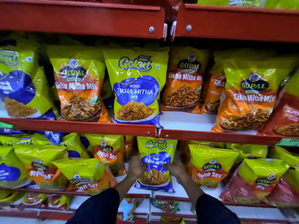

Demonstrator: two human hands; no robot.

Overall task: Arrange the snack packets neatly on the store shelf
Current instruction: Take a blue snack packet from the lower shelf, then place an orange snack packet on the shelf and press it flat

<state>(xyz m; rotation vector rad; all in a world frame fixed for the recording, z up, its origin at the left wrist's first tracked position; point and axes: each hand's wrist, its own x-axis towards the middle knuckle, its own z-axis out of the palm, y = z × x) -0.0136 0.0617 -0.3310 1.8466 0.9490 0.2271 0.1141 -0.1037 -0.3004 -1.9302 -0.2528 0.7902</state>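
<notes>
Hands, our left (136, 167) and right (175, 170), gripped a Gokul packet (156, 165) by its sides on the lower shelf (210, 190), and we judged the job part done: upper row mostly upright, Nylon Sev packets (80, 177) slumped.

A yellow-and-blue Gokul packet (155, 165) stands upright between the left hand (136, 167) and right hand (177, 171), gripped at both side edges, with a larger matching packet (135, 88) upright directly above them.
</notes>
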